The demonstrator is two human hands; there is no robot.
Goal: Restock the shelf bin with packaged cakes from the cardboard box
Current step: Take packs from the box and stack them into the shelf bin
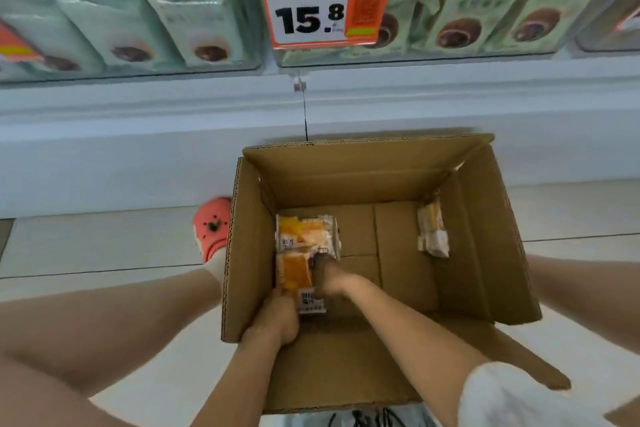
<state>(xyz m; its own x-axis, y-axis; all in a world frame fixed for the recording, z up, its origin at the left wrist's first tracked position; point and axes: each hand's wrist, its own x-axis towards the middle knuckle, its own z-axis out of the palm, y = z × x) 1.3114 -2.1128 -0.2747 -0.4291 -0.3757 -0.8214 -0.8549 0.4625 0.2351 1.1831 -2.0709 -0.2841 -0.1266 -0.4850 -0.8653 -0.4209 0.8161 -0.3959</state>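
An open cardboard box [485, 236] stands on the floor below the shelf. Inside it, at the left, lie two orange-and-white packaged cakes, one [306, 230] farther in and one [298, 274] nearer me. My left hand [277, 315] grips the near end of the nearer cake. My right hand [329, 276] presses on the right side of the same pair of packs. A third packaged cake [433, 229] leans against the box's right wall. The clear shelf bin [450, 55] above holds green packs.
A price tag reading 15.8 [325, 9] hangs on the bin's front. A second clear bin [131, 69] with pale green packs is at the upper left. My pink shoe [213, 227] rests left of the box, my knees at either side. White shelf base behind the box.
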